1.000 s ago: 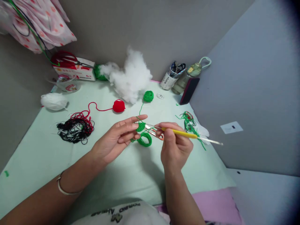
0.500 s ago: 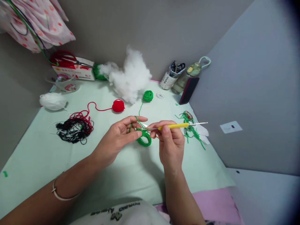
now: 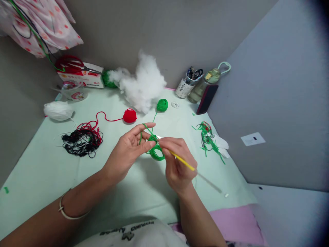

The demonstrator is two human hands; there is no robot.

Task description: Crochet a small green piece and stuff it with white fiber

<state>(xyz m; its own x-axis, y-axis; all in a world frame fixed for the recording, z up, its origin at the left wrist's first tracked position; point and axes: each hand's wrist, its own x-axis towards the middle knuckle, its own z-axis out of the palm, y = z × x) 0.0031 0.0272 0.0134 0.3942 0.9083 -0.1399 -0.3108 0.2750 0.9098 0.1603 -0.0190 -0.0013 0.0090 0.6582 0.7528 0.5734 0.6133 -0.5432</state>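
My left hand (image 3: 128, 149) pinches a small green crochet piece (image 3: 152, 138) between thumb and fingers, and green yarn runs over its raised index finger. A loop of green yarn (image 3: 157, 153) hangs just below the piece. In my right hand (image 3: 180, 163) is a crochet hook (image 3: 183, 161) with a yellow grip, slanting down to the right. The hook's front tip is at the green piece, mostly hidden by my fingers. From the piece, a strand leads back to a green yarn ball (image 3: 162, 105).
A red yarn ball (image 3: 130, 116) and tangled black yarn (image 3: 81, 142) lie left. White stuffing (image 3: 144, 84) sits at the back. Yarn scraps (image 3: 209, 139) lie right, below a phone (image 3: 207, 99), a bottle (image 3: 203, 84) and a pen cup (image 3: 185, 85). Red-handled scissors (image 3: 72, 64) rest on a box.
My right hand has turned, so the hook's rear end has swung from pointing right to pointing down and right. The left hand's index finger has risen slightly; it keeps hold of the green piece.
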